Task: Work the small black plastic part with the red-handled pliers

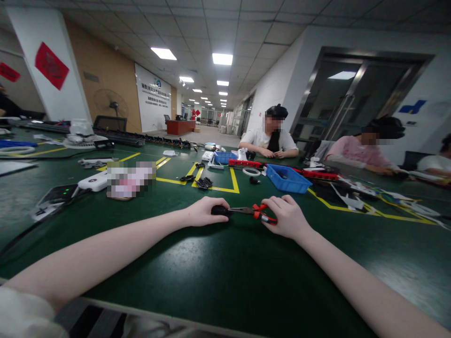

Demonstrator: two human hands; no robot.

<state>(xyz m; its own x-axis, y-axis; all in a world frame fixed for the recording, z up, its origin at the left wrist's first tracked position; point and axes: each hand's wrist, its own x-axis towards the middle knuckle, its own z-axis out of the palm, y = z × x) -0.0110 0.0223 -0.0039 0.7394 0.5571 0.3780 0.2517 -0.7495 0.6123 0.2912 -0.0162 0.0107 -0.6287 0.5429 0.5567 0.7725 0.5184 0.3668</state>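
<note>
Both my hands are closed: the right hand (287, 216) grasps red-handled pliers (249, 211), and the left hand (202, 211) holds a dark piece (220, 211). From my right grip, the pliers' long axis runs nearly level leftward, straight toward this piece; the narrow tips reach its right end, but whether they bite it, I cannot tell. Under both grips spreads the green table (197, 281). Beyond the right hand stands a blue tray (288, 187); beyond the left lies a black heap (204, 183); between these, a white ring (251, 175). Nothing blocks the tips.
</note>
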